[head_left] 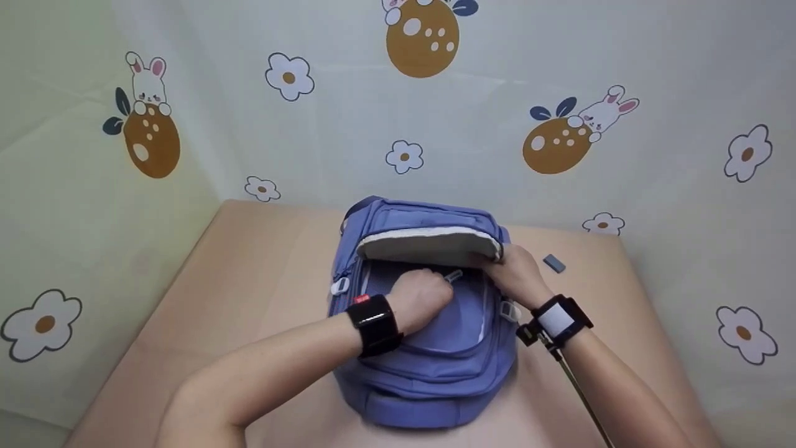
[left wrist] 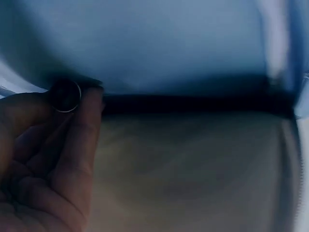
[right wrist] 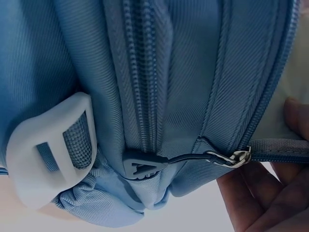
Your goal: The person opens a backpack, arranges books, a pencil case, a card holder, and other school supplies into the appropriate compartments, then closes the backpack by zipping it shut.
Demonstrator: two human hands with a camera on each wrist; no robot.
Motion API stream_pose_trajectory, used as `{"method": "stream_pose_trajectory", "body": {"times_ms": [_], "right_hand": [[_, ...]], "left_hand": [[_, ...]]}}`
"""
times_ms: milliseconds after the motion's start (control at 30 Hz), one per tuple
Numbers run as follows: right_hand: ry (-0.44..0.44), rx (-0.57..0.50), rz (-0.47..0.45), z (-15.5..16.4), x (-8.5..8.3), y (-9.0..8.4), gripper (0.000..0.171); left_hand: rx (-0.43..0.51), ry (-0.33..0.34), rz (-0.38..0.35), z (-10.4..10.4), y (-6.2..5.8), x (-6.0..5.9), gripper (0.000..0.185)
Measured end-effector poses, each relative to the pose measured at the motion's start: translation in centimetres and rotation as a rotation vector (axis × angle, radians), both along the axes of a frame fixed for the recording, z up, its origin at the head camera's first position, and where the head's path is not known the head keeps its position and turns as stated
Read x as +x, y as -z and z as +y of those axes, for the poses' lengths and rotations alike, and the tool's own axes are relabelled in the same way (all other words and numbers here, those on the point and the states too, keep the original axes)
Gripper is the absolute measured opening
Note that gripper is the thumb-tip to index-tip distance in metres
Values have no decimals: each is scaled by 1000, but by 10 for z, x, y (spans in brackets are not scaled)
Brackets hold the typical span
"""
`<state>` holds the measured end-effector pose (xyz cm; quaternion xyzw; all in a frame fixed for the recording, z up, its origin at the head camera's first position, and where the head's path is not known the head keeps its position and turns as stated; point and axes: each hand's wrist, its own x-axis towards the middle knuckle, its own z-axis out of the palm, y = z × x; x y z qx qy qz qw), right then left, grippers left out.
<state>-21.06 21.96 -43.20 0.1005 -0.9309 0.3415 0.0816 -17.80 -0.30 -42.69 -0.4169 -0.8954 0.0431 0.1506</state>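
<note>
A blue backpack lies on the table with its front pocket unzipped and the flap raised, its pale lining showing. My left hand is at the pocket mouth, fingers curled round a small stick-like thing. In the left wrist view, this stick-like thing shows a round dark end with a thin bright rim; its exact kind is unclear. My right hand pinches the flap's right edge, thumb inside and fingers outside, close to the zipper pull. The pocket's depth is in shadow.
A small grey-blue block lies on the tan table, right of the backpack. White strap buckles sit on the backpack's sides. A patterned curtain stands behind and beside the table. A cable runs from the right wrist camera.
</note>
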Motion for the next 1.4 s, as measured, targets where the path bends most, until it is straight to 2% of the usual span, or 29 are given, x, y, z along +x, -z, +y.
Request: {"method": "stream_pose_trajectory", "body": {"times_ms": [133,300,367,500,567,633,733,833,900,1000,1067,1167,1300,1400], "right_hand": [[3,3,2,0,0,1,47],[-1,19,-1,1,-1,5,44],[-5,18,-14,2,-1,6,45],[-13,-8,-39,3,0,8,42],[-13,-18,-50,3,1,8,43],[-8,-21,-58,3,2,8,42],[4,-21,-75,3,3,8,43],[9,-17,-78,3,3,7,39],[5,-19,-74,2,3,7,39],[-6,-20,-69,2,3,6,41],[-9,-21,-67,2,4,7,42],[-11,-20,-71,2,3,7,41],[-3,-21,-77,2,3,9,44],[-1,-19,-71,2,3,11,44]], "left_hand": [[1,-42,-58,23,-1,0,13],[19,-59,-87,45,3,2,9],[18,-50,-100,50,6,2,10],[33,-38,-172,51,8,2,13],[59,-31,-209,46,5,5,18],[95,-8,-205,37,-2,9,21],[205,80,-129,17,-17,19,17],[390,174,-8,-11,-31,23,10],[523,201,57,-32,-37,20,17],[663,159,107,-63,-35,6,46],[714,113,65,-83,-27,-5,64],[772,41,-118,-109,-11,-23,80],[837,-50,-419,-132,11,-40,74],[867,-87,-564,-137,22,-48,57]]}}
